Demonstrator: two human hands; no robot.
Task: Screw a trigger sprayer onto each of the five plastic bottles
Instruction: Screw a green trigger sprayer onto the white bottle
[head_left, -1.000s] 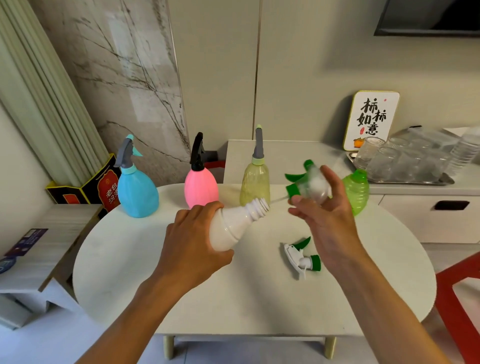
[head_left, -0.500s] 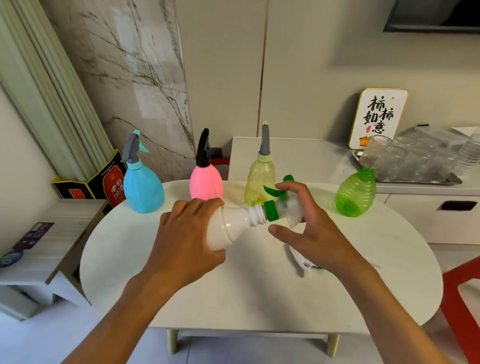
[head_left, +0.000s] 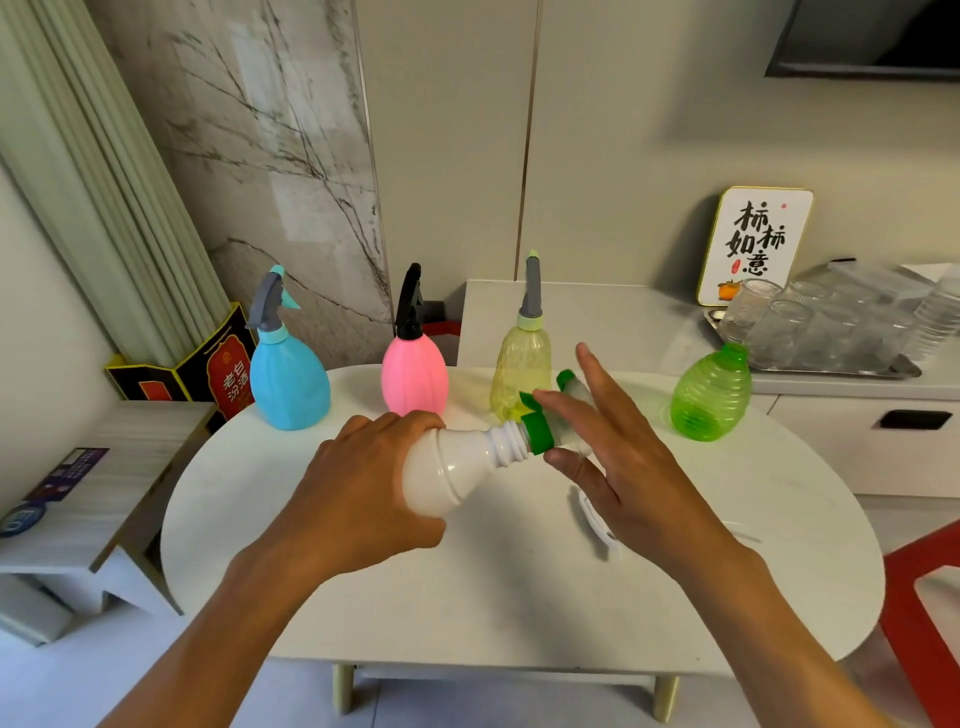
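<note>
My left hand (head_left: 358, 499) grips a white bottle (head_left: 452, 475) tilted on its side above the white table (head_left: 467, 597), neck pointing right. A white trigger sprayer with a green collar (head_left: 540, 431) sits on that neck. My right hand (head_left: 623, 467) touches the sprayer with thumb and index finger, the other fingers spread. Blue (head_left: 288, 376), pink (head_left: 414, 371) and yellow (head_left: 522, 364) bottles stand at the back, each wearing a sprayer. A green bottle (head_left: 711, 395) stands at the right with a bare neck. Another white sprayer (head_left: 597, 525) lies on the table, mostly hidden behind my right hand.
A counter behind the table holds a metal tray of clear glasses (head_left: 831, 332) and a framed sign (head_left: 753, 244). A low side table (head_left: 78, 493) and a dark box (head_left: 208, 364) stand at the left. Part of a red chair (head_left: 930, 597) shows at the right.
My right hand brought the green-collared sprayer from mid-air onto the white bottle's neck. Its fingers have since spread, only thumb and index finger staying on the sprayer.
</note>
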